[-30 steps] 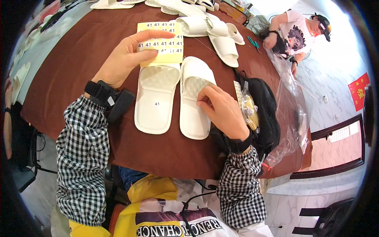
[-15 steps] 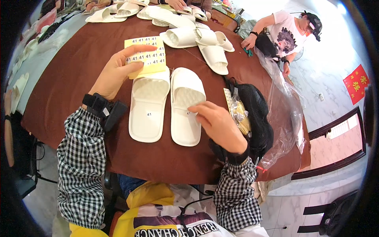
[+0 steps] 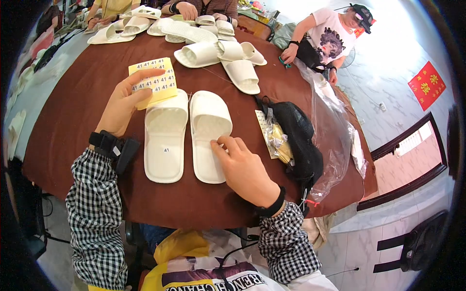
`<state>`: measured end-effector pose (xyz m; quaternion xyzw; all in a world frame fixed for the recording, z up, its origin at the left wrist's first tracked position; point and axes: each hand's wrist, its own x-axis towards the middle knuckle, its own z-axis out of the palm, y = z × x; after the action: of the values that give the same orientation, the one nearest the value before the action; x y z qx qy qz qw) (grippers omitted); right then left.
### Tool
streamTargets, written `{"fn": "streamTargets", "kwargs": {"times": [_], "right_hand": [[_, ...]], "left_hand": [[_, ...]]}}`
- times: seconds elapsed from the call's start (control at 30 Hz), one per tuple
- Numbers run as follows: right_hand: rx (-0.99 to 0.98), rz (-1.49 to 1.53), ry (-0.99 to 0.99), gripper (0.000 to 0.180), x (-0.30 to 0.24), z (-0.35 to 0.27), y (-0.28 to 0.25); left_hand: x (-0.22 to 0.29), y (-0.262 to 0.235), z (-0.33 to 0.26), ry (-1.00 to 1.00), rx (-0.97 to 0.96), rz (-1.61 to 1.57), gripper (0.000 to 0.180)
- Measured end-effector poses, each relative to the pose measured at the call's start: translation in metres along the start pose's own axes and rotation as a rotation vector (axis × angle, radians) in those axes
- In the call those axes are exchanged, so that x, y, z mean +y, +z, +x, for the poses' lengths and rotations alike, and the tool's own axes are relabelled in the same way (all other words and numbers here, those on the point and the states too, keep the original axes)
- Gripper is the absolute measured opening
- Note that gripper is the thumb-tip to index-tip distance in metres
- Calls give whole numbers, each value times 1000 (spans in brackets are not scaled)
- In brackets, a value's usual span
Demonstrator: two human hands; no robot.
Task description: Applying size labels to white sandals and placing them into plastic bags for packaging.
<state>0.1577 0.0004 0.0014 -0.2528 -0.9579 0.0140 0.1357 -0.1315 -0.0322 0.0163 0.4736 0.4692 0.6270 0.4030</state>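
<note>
- A brown cloth [image 3: 87, 145] covers the table under the right slipper [image 3: 203, 145], which lies sole down and serves as your landmark here.
- Just left of it, toe also pointing away from you, is the left slipper [image 3: 165, 133], white too, a small sticker [image 3: 166, 150] on its insole.
- Beyond the landmark lies a cluster of white slippers [image 3: 199, 54]; past those sit two people, one in a yellow top [image 3: 116, 7].
- To its right: a black mesh bag [image 3: 298, 131], then crumpled clear plastic [image 3: 335, 160].
- Farther right, beyond it, a co-worker [image 3: 330, 39] has a hand at green scissors [image 3: 284, 63]; a red poster [image 3: 427, 86] hangs on the pale marbled wall.
- Up and left of it, your left hand [image 3: 119, 109] pinches a yellow sticker sheet [image 3: 166, 87] between thumb and finger.
- On its insole, your right hand [image 3: 247, 174] rests curled fingertips; whether they press together, you cannot tell from here.
- Compared with half a second ago, your fingertips now cover the spot where its sticker showed, and your view takes in more of the people beyond.
</note>
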Motion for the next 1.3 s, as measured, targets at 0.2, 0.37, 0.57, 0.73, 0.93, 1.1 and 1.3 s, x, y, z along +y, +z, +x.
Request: {"fn": "streamTargets", "kwargs": {"times": [0.2, 0.37, 0.57, 0.73, 0.93, 1.1, 1.3], "right_hand": [[39, -125, -10, 42, -1, -1, 6], [61, -47, -21, 41, 1, 2, 2], [54, -130, -58, 44, -3, 2, 0], [-31, -82, -70, 47, 0, 1, -6], [38, -107, -51, 43, -2, -1, 5], [17, 23, -44, 27, 11, 4, -3], [228, 135, 88, 31, 35, 29, -8]], "left_hand": [[-3, 0, 4, 45, 137, -75, 40], [-15, -21, 11, 131, 258, -10, 42], [-6, -12, 9, 85, 271, -10, 42], [-7, -8, 8, 83, 239, 86, 44], [-5, -9, 10, 80, 258, 64, 45], [-3, -6, 9, 78, 267, 87, 45], [-7, -3, 9, 134, 291, 108, 49]]}}
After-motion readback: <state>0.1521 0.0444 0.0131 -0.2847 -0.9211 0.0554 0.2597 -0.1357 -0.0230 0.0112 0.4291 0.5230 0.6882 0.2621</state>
